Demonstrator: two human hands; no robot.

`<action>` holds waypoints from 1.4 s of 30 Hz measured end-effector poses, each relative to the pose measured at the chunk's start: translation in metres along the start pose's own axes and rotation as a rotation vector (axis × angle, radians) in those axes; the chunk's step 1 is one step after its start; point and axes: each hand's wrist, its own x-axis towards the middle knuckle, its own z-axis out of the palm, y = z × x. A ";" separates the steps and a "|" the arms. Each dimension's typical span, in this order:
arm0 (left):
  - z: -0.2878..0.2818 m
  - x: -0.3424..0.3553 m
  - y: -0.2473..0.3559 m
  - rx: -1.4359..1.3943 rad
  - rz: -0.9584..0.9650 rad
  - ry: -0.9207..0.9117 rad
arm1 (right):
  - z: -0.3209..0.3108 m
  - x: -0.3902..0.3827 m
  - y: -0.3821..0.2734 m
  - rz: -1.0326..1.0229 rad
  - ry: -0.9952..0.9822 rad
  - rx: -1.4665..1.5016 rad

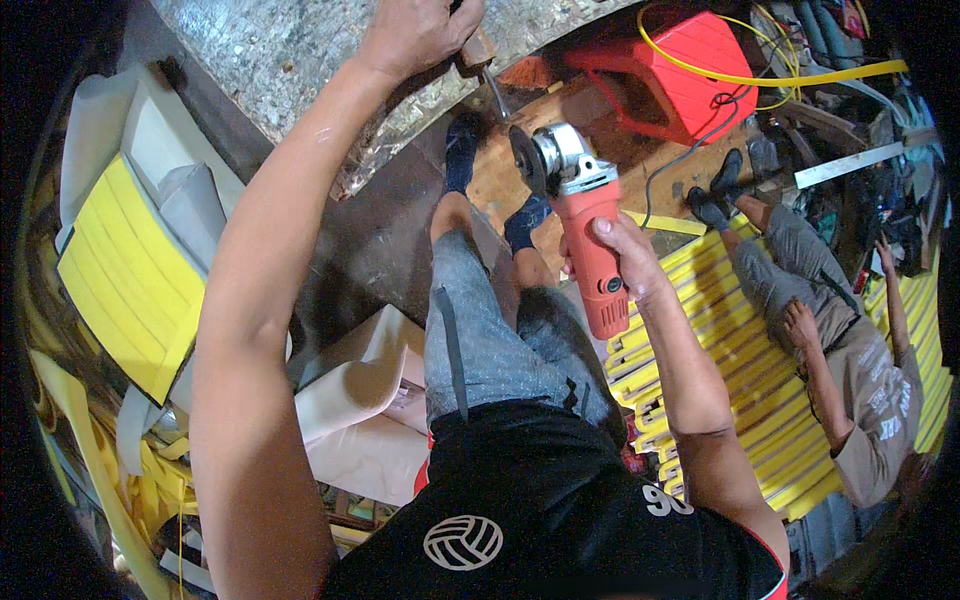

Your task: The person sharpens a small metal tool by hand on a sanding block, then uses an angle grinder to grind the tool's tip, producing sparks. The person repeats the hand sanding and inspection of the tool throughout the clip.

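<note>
My left hand (420,35) is closed on the wooden handle of a metal-shafted tool (478,55), at the edge of a scuffed, grey-topped work surface (245,50). The shaft points down toward the disc end of a red angle grinder (590,255). My right hand (625,255) grips the grinder's body, its thumb on the side. The grinder's dark disc (528,155) and silver head are just below the tool's tip, with a small gap showing between them.
A co-worker (870,410) sits or lies at right on stacked yellow ridged pieces (680,370). A red plastic object (675,85) with yellow hose (830,75) and dark cable is beyond. Yellow and white foam-like pieces (120,280) lie left, beside my legs more white pieces (350,380).
</note>
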 end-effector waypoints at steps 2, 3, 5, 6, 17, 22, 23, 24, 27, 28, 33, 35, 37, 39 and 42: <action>-0.002 0.000 -0.002 0.042 0.023 -0.040 | 0.000 0.000 0.001 -0.024 -0.007 -0.006; -0.001 0.000 -0.002 0.044 0.011 -0.029 | 0.000 0.000 0.001 -0.037 -0.011 -0.008; 0.001 -0.001 0.000 0.049 -0.011 -0.009 | 0.005 -0.002 -0.005 -0.042 -0.017 0.024; 0.000 -0.002 -0.001 0.048 -0.009 -0.021 | 0.009 -0.004 -0.008 -0.041 -0.016 0.036; 0.005 -0.007 -0.001 0.028 -0.058 0.049 | 0.006 0.004 -0.016 -0.036 -0.054 0.069; -0.002 -0.003 0.004 0.032 -0.068 0.040 | 0.000 0.007 -0.008 -0.034 -0.050 -0.001; -0.001 -0.004 0.003 0.022 -0.070 0.044 | 0.000 0.008 -0.009 -0.033 -0.037 -0.007; 0.000 -0.004 0.002 0.013 -0.072 0.049 | 0.002 0.007 -0.010 -0.032 -0.023 -0.014; 0.000 -0.004 0.004 -0.004 -0.081 0.060 | 0.003 0.008 -0.009 -0.030 0.003 -0.024; 0.001 -0.005 0.003 0.006 -0.076 0.062 | 0.003 0.008 -0.009 -0.028 0.009 -0.028; 0.002 -0.006 0.002 0.039 -0.064 0.066 | 0.000 0.010 -0.004 -0.038 0.027 -0.051; 0.001 -0.005 0.002 0.037 -0.048 0.066 | 0.001 0.009 -0.005 -0.034 0.034 -0.059; 0.001 -0.005 0.002 0.038 -0.035 0.066 | 0.003 0.008 -0.009 -0.026 0.031 -0.057; 0.001 -0.005 0.000 0.043 -0.026 0.066 | 0.003 0.008 -0.009 -0.028 0.029 -0.067; 0.000 -0.005 0.000 0.048 -0.011 0.068 | 0.002 0.008 -0.009 -0.024 0.037 -0.075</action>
